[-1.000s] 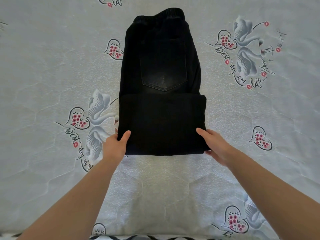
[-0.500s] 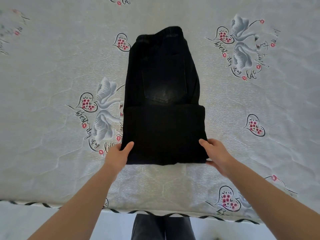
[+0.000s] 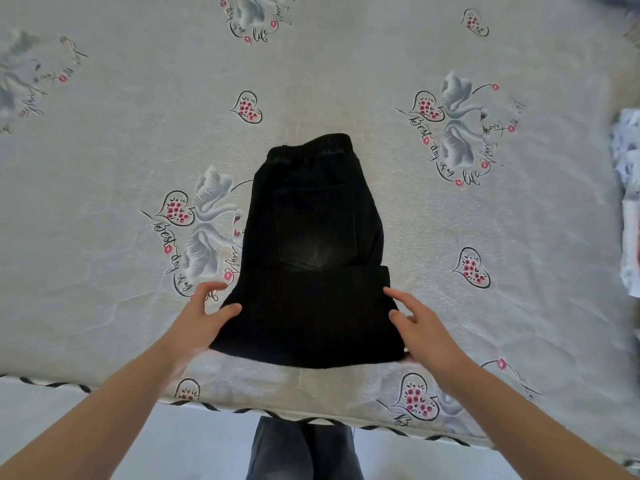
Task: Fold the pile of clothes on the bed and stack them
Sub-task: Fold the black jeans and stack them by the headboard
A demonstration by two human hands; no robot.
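1. The bed (image 3: 104,202) fills nearly the whole view, covered in a pale sheet printed with swans, hearts and script; its near edge with a striped trim runs across the bottom, and a strip of floor shows below it.
2. The black trousers (image 3: 311,244) lie near the middle of the bed, close to the near edge, waistband pointing away and a back pocket facing up. The leg portion is doubled up over the lower part, so the garment is already folded into a compact block, though one more fold towards the waistband looks possible.
3. At the far right edge, a pale patterned heap of clothes (image 3: 628,202) is only partly in view and blurred; I cannot tell whether it is folded stack or unfolded pile, so how much remains is uncertain.
4. The left hand (image 3: 204,317) sits at the left near corner of the trousers, fingers spread, thumb lying on the cloth; a firm pinch is not evident.
5. The right hand (image 3: 422,327) sits at the right near corner, fingers spread and relaxed, touching the edge.
6. Judging from this, the trousers are nearly finished and not yet stacked.
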